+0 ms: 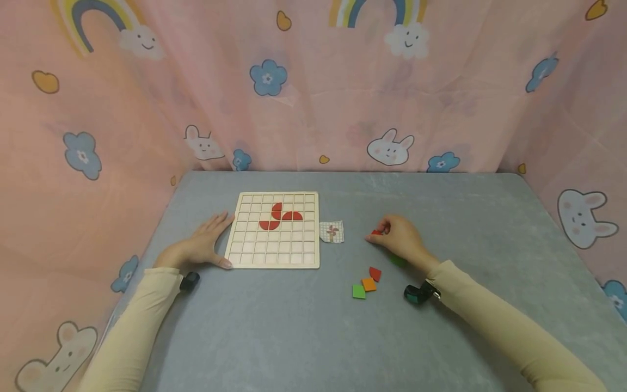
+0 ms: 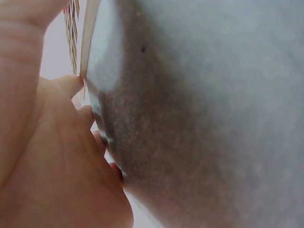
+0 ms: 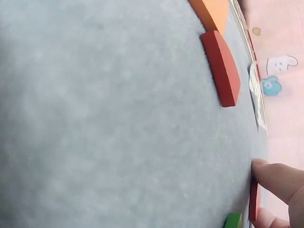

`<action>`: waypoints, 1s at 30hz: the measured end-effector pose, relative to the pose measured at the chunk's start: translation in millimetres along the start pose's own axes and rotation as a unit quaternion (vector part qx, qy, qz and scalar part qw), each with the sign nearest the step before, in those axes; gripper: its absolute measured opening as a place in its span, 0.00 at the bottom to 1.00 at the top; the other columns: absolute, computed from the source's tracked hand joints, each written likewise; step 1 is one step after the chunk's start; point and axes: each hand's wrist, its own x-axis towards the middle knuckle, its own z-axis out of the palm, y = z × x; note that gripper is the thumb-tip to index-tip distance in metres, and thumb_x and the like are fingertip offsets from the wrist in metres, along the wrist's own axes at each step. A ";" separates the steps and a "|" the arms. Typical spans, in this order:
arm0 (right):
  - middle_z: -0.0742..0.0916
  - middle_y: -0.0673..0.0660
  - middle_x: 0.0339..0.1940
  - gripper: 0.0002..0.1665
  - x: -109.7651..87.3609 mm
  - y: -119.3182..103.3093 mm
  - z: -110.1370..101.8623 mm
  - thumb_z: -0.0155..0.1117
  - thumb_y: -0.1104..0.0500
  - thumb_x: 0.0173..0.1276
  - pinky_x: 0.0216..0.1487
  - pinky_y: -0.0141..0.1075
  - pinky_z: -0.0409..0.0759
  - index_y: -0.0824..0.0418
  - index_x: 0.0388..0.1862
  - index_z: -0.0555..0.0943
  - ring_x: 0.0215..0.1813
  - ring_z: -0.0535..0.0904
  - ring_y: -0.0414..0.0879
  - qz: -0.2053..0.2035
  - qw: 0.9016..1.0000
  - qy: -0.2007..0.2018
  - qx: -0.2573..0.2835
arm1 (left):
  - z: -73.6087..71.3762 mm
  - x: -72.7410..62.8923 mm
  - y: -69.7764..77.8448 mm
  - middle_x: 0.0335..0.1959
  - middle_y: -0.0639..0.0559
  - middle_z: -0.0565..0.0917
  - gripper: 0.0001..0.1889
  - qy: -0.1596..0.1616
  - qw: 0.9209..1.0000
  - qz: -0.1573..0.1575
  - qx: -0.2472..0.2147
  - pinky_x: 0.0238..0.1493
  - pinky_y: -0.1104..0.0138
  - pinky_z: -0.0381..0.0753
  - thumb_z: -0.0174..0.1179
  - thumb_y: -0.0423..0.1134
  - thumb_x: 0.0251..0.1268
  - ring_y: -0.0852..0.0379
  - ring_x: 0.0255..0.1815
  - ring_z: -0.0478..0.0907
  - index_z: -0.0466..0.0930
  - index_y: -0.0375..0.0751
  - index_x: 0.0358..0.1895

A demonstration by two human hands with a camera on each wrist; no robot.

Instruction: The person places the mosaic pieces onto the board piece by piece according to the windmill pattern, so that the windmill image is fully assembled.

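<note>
Grid board: three half-round red pairs, six red pieces in all, are laid on the grid board.
Pinwheel card: one pinwheel card is placed just beside the board's right edge.
Left hand: the left hand is spread, thumb apart, with the board's left edge touched.
Right hand: one held red piece is pinched between thumb and fingers by the right hand, well to the right of the board.
Loose pieces: one loose red piece, one orange piece and one green piece are grouped to the board's lower right; a second green piece is partly covered by the right hand, and whether more are hidden there cannot be told.
Progress: judged from the card, three arms seem built; a fourth red pair and the stem appear left, with no green or orange yet placed.
</note>
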 end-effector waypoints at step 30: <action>0.89 0.57 0.45 0.18 2.7 -20.1 2.8 0.75 0.52 0.60 0.46 0.38 0.78 0.57 0.48 0.86 0.43 0.82 0.49 -0.044 0.997 0.011 0.070 | -0.3 -0.8 1.2 0.82 0.33 0.38 0.71 0.005 1.000 0.007 0.005 0.77 0.34 0.37 0.79 0.58 0.36 0.29 0.81 0.33 0.39 0.39 0.80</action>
